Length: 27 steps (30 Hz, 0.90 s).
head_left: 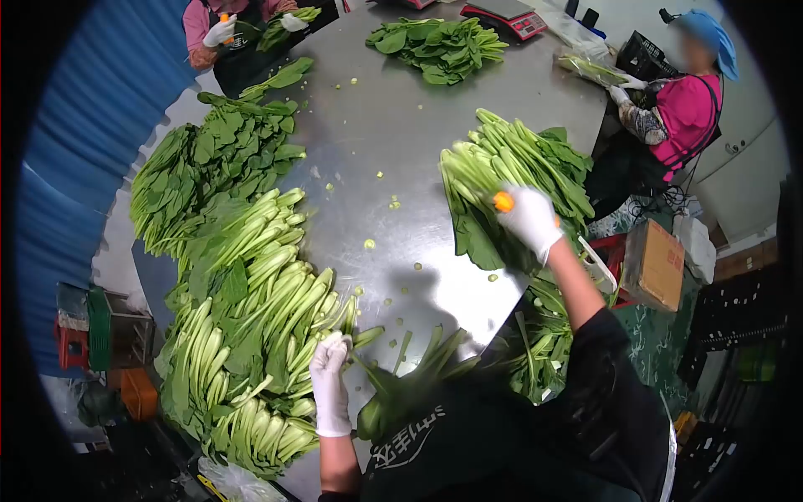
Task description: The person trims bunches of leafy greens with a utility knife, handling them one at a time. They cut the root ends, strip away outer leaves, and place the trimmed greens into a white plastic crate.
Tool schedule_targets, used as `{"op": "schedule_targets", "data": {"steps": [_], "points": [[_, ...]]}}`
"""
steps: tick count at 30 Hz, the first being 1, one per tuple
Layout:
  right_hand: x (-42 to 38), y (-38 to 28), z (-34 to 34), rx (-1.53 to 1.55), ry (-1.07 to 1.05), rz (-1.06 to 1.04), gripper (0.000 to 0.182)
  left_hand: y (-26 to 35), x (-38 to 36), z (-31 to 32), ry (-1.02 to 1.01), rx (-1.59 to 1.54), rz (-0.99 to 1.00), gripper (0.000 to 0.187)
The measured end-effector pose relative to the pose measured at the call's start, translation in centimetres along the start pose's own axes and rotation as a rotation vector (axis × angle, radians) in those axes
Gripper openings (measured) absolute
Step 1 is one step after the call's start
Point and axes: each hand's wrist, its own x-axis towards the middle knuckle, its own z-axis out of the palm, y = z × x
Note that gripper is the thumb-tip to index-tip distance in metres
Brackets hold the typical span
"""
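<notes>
My right hand (531,219), in a white glove, is closed on an orange-handled tool (503,202) whose blade I cannot make out. It is over the near edge of a pile of leafy greens (519,159) on the right of the metal table (376,167). At the lower left, my left hand (331,368), gloved too, has its fingers pressed together at the edge of a long heap of greens (268,293); what it pinches, if anything, is too small to tell. Blurred loose leaves (410,376) lie between my left hand and my apron.
Another bunch (439,46) lies at the far side near a red scale (506,17). Cut stem bits dot the table. One co-worker (234,33) stands at the far left, another (682,117) at the right. A cardboard box (655,265) stands beyond the right edge.
</notes>
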Motion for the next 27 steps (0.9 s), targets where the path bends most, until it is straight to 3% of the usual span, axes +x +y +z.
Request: {"op": "schedule_targets", "data": {"steps": [2, 3, 5, 7, 8, 9, 10, 11, 13, 14, 15, 16, 17, 18, 19, 21, 23, 24, 25, 26, 27], "points": [[3.2, 7.3, 3.1, -0.218, 0.000, 0.040, 0.044, -2.9, -0.1, -2.2, -0.011, 0.034, -0.021, 0.023], [4.1, 10.6, 5.1, -0.284, -0.083, 0.149, 0.058, -4.2, -0.4, -3.1, -0.047, 0.141, -0.017, 0.026], [4.5, 12.8, 6.4, -0.263, -0.140, 0.270, 0.069, -5.5, -0.8, -3.7, -0.082, 0.246, -0.011, 0.029], [3.4, 9.5, 4.3, -0.204, -0.024, 0.293, 0.077, -6.6, -2.7, -3.9, -0.089, 0.872, -0.002, 0.038], [2.6, 8.4, 4.0, -0.192, 0.146, 0.217, 0.075, -6.6, -3.5, -3.7, -0.131, 1.087, 0.137, 0.051], [1.4, 7.1, 4.3, -0.163, 0.303, 0.144, 0.074, -6.3, -4.2, -2.6, -0.147, 1.089, 0.232, 0.065], [-0.1, 4.9, 4.3, -0.084, 0.315, 0.136, 0.072, -5.9, -4.6, -2.6, -0.250, 1.178, 0.353, 0.078], [-1.1, 2.4, 4.1, -0.006, 0.342, 0.135, 0.069, -7.8, -5.0, -3.2, -0.277, 0.875, 0.091, 0.090], [-4.9, -3.1, 5.1, 0.293, 0.208, -0.006, 0.052, -7.6, -6.0, -2.6, -0.254, 1.208, 0.107, 0.110], [-7.3, -6.8, 7.3, 1.041, -0.010, 0.117, 0.042, -7.6, -6.2, -2.3, -0.263, 1.273, 0.104, 0.113], [-10.1, -5.4, 15.6, 0.934, -0.218, 0.014, 0.039, -7.6, -6.3, -2.1, -0.281, 1.335, 0.110, 0.116], [-12.1, -8.7, 13.4, 0.793, -0.570, 0.091, 0.045, -7.5, -6.7, -2.3, -0.291, 1.339, 0.116, 0.116], [-14.4, -11.4, 12.0, 0.699, -0.483, -0.424, 0.066, -7.3, -6.9, -2.4, -0.307, 1.415, 0.167, 0.118], [-16.8, -12.5, 14.2, 0.479, -0.652, -0.451, 0.077, -7.4, -7.0, -2.4, -0.333, 1.487, 0.221, 0.119], [-17.6, -14.5, 11.3, 0.382, -0.772, -0.462, 0.077, -7.8, -7.2, -2.9, -0.372, 1.483, 0.237, 0.119], [-20.8, -14.9, 12.3, 0.450, -0.771, -0.420, 0.074, -8.3, -6.9, -3.8, -0.442, 1.338, 0.154, 0.117], [-23.3, -14.6, 12.6, 0.352, -0.659, -0.451, 0.065, -8.6, -7.2, -3.1, -0.500, 1.411, 0.191, 0.103], [-24.7, -14.0, 13.7, 0.316, -0.488, -0.430, 0.044, -9.1, -7.0, -2.8, -0.587, 1.359, 0.163, 0.095], [-25.4, -12.9, 15.2, 0.304, -0.477, -0.408, 0.044, -9.5, -6.8, -2.7, -0.661, 1.316, 0.128, 0.088], [-26.4, -11.6, 16.9, 0.249, -0.459, -0.340, 0.035, -10.1, -6.5, -2.5, -0.677, 1.321, 0.139, 0.088], [-27.4, -10.6, 17.4, 0.197, -0.448, -0.280, 0.025, -11.1, -6.4, -1.7, -0.772, 1.280, 0.327, 0.082]]}}
